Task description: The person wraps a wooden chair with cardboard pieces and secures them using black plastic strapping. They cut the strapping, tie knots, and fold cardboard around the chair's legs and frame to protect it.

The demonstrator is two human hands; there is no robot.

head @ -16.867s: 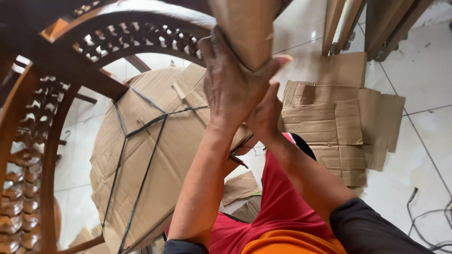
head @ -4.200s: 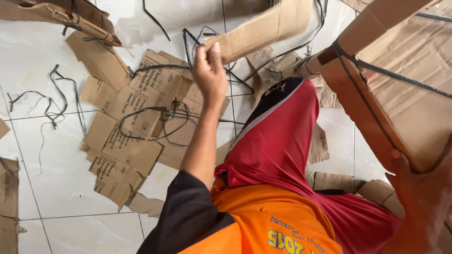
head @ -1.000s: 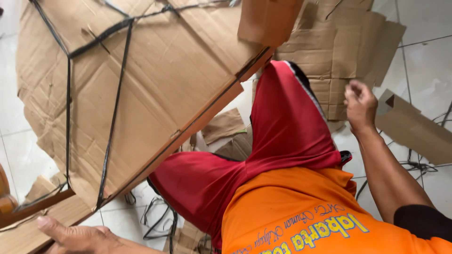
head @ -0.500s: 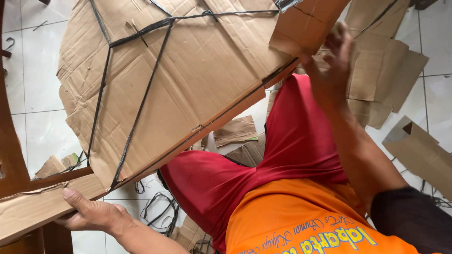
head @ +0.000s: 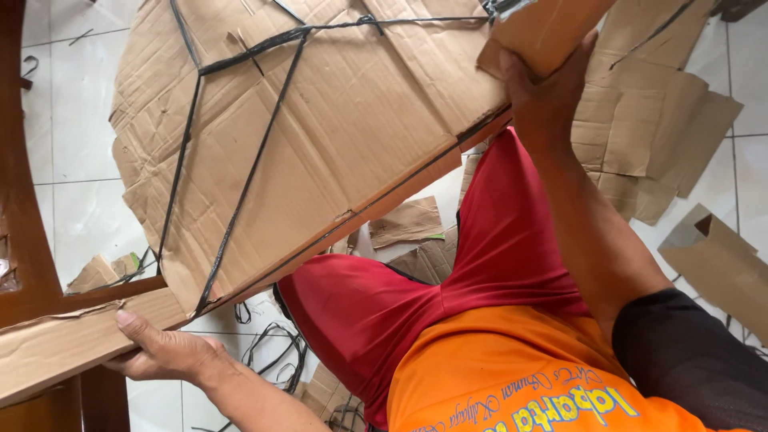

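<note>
Cardboard-wrapped panel (head: 320,136), bound with crossing black straps (head: 248,172), stood tilted above the person's lap, between the two hands. Its lower left end ran into a cardboard-wrapped bar (head: 64,344); its upper right corner met a cardboard-wrapped leg (head: 544,32).

Left hand (head: 164,352) sat under the bar, thumb lying flat on the bar's top face, fingers curled below and mostly hidden, so the hand was clamped around the bar's end. A dark wooden frame (head: 24,240) stood just beside this hand, to its left.

Right hand (head: 544,88) was raised, wrapped around the base of the wrapped leg from below; fingers closed on it, fingertips out of sight behind the cardboard. The panel's edge touched the leg just left of this hand.

Below the panel: red shorts (head: 448,272) and an orange shirt (head: 512,376), with a dark sleeve (head: 688,360) on the right arm.

Loose cardboard scraps (head: 648,136) lay on the white tiled floor (head: 72,96) beyond the right hand; cut black strap pieces (head: 276,352) lay on the floor near the left hand.
</note>
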